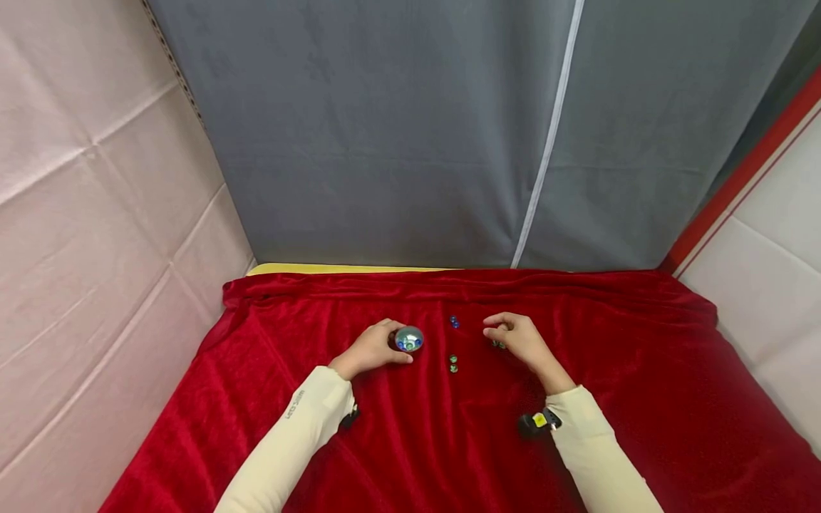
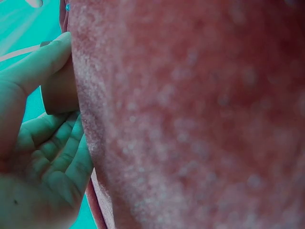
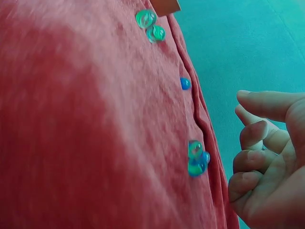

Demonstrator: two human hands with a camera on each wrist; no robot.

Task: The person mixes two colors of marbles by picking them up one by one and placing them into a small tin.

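My left hand (image 1: 372, 349) grips a small cup (image 1: 409, 333), its thumb on one side and its fingers on the other. The cup has a shiny silvery inside with several blue and green marbles in it; its brown outer wall (image 2: 59, 90) shows in the left wrist view. My right hand (image 1: 521, 338) hovers just over a small group of marbles (image 1: 499, 345), partly hidden under it. In the right wrist view these clustered marbles (image 3: 196, 160) sit apart from the fingers (image 3: 264, 104), which are loosely bent and hold nothing.
Between the hands, two blue marbles (image 1: 454, 322) lie farther back and two green marbles (image 1: 453, 363) nearer. A wrinkled red velvet cloth (image 1: 436, 442) covers the table, whose yellow edge (image 1: 346, 268) shows at the back. Behind it hangs a grey curtain (image 1: 385, 142).
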